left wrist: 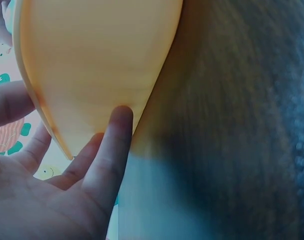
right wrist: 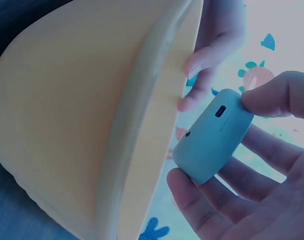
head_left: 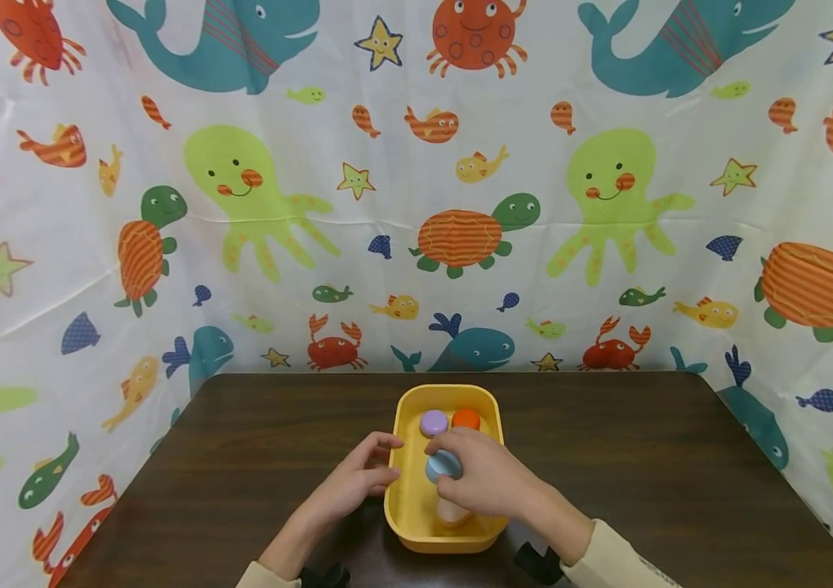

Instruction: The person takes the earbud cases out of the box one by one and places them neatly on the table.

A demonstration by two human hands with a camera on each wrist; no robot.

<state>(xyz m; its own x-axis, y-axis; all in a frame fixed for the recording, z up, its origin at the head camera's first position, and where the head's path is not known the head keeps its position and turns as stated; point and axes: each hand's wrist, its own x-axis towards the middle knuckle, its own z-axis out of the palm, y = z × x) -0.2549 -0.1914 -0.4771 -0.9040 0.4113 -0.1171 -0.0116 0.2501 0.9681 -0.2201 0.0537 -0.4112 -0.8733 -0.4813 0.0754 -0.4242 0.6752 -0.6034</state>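
A yellow tray [head_left: 403, 523] with rounded corners stands on the table. My left hand [head_left: 358, 474] holds its left side; in the left wrist view, fingertips [left wrist: 122, 112] press the outer wall while another digit passes over the rim. Above the tray, my right hand [head_left: 493, 474] grips a small light-blue rounded case [right wrist: 217, 137] between thumb and fingers. The case has a charging port and is tilted in the right wrist view. Inside the tray's far end lie a purple round piece [head_left: 434, 422] and an orange round piece [head_left: 466, 419]. A pale peach piece [head_left: 452, 513] shows below my right hand, partly covered.
The dark wood table [head_left: 277, 425] extends to both sides of the tray. A white curtain [head_left: 402, 294] printed with sea animals hangs behind the table and along its sides. Each wrist wears a black strap, and cream sleeves [head_left: 618, 559] cover the forearms.
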